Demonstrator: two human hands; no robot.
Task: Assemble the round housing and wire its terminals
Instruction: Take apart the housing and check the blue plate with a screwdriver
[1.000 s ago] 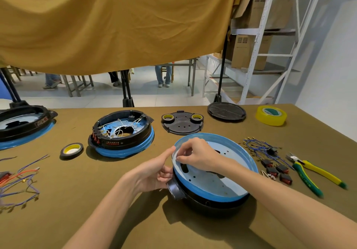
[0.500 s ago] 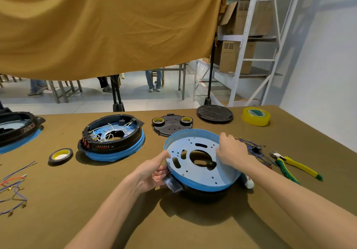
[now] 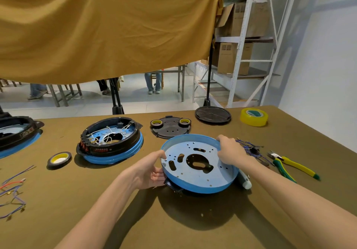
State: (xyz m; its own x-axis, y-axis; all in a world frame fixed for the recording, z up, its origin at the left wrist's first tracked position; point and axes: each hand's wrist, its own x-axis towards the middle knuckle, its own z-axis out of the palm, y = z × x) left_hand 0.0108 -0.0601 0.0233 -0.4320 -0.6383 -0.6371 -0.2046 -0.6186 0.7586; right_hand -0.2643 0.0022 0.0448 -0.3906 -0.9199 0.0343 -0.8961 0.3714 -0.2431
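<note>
Olive cloth table (image 3: 58, 200), mustard curtain (image 3: 106, 28), white shelving (image 3: 239, 42), fingers of both hands gripping blue housing (image 3: 199, 173)

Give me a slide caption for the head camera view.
Both hands, left and right, grip the blue-rimmed round metal housing pan on the brown table.

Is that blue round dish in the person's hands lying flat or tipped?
Tipped. The blue dish has its far rim raised and its near edge low, held between the left hand and right hand.

Bare forearms, sleeveless to the elbows
</note>
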